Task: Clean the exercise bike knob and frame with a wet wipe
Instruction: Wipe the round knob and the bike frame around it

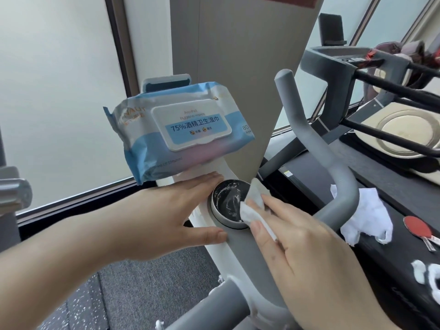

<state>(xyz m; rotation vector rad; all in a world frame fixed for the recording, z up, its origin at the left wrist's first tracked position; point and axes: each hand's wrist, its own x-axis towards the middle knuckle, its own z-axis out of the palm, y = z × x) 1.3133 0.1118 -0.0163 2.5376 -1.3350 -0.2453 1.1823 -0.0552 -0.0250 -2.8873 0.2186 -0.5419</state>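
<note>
Smeared black knob (228, 203) w/ wipe (252, 206) atop

On the white plastic flip lid (192, 124) of the blue and white soft pack of wet wipes (176, 134), we read "75%" followed by the Chinese characters "酒精卫生湿巾" in dark blue on a light blue band. Above that band we make out faint orange lettering, "Alcohol hygiene wipes". Near the lid's right edge, on the pack itself, we see "80", cut off. At the pack's upper left corner there is a pale brand name; we can tell only letters like "NAUT". Small print along the pack's lower edge is too blurred for us to read.
</note>
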